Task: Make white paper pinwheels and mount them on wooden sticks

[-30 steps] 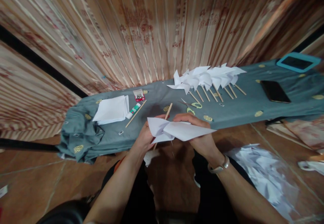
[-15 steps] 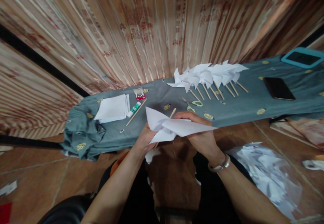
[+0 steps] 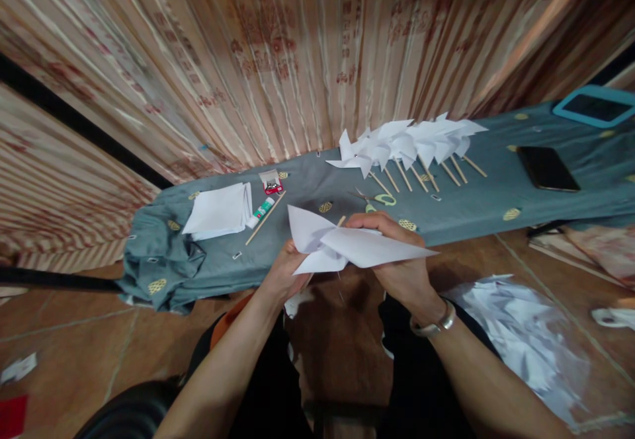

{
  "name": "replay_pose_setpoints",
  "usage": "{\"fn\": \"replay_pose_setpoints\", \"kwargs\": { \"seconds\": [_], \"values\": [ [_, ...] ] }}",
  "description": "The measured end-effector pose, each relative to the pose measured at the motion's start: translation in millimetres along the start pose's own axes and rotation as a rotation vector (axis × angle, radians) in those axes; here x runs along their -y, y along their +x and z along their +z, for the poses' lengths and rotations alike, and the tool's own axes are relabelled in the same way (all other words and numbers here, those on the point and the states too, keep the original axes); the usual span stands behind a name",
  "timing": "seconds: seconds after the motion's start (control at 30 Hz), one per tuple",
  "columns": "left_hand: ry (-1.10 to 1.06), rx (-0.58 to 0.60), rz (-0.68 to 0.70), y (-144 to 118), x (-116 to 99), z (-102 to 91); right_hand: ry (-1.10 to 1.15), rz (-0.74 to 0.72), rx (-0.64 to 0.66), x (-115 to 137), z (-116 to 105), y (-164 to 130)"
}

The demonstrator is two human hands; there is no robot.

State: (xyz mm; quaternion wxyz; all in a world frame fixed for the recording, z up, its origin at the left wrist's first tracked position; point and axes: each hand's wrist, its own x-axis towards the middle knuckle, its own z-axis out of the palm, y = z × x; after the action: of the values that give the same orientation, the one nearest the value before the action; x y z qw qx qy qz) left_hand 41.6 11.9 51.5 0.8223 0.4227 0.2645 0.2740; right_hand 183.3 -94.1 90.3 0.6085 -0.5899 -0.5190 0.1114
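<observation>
A white paper pinwheel point(image 3: 342, 244) is held up between my two hands, just in front of the bench edge. My left hand point(image 3: 286, 275) is closed at its left side, the fingertips partly hidden behind the paper. My right hand point(image 3: 397, 250) grips it from the right, thumb side on top, with most fingers behind the blades. The tip of a wooden stick point(image 3: 342, 221) shows just above the pinwheel's middle. Beyond it on the cloth lie green-handled scissors point(image 3: 383, 199), partly covered by the right hand and paper.
A cloth-covered bench point(image 3: 297, 181) spans the view. It bears stacked white paper point(image 3: 218, 209), a glue stick point(image 3: 261, 212), a loose stick point(image 3: 265, 219), a red box of pins point(image 3: 272, 183), a row of finished pinwheels point(image 3: 411, 145) and a phone point(image 3: 547, 168). A plastic bag point(image 3: 526, 340) of white paper pieces sits on the floor.
The pinwheel has turned and tilted slightly between my hands, its right blade reaching farther right. Less of the stick shows above it. Both hands keep their hold.
</observation>
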Motion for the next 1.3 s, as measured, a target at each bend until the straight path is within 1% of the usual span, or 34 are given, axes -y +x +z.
{"fn": "replay_pose_setpoints", "kwargs": {
  "seconds": [0.3, 0.5, 0.63, 0.73, 0.9, 1.13, 1.2, 1.3],
  "values": [
    [-0.027, -0.007, 0.006, -1.4, -1.1, 2.4, 0.016, -0.018, -0.008, -0.6, 1.1, -1.2],
    [-0.023, -0.005, 0.044, -2.4, -1.2, 3.7, 0.022, -0.041, 0.005, 1.0, 0.5, -1.8],
    [-0.022, 0.012, 0.030, -2.4, -0.3, 2.0, 0.016, -0.032, 0.007, 1.7, 0.4, -1.6],
    [-0.029, -0.002, 0.025, -2.1, 0.8, -0.5, 0.018, -0.031, 0.008, 1.1, 0.6, -1.8],
    [-0.036, -0.022, 0.019, -1.5, 3.0, -1.0, 0.039, -0.001, 0.007, 1.5, 0.7, -1.7],
    [-0.032, -0.043, 0.009, -2.4, -0.2, 7.0, 0.062, 0.024, 0.013, 2.1, 0.7, -2.2],
    [-0.023, -0.045, 0.015, -1.9, -0.3, 5.7, 0.075, 0.045, 0.012, 2.2, 0.5, -2.0],
    [0.033, -0.029, 0.036, 0.1, 2.7, -2.5, 0.134, 0.108, 0.017, 0.8, 0.5, 0.1]
  ]
}}
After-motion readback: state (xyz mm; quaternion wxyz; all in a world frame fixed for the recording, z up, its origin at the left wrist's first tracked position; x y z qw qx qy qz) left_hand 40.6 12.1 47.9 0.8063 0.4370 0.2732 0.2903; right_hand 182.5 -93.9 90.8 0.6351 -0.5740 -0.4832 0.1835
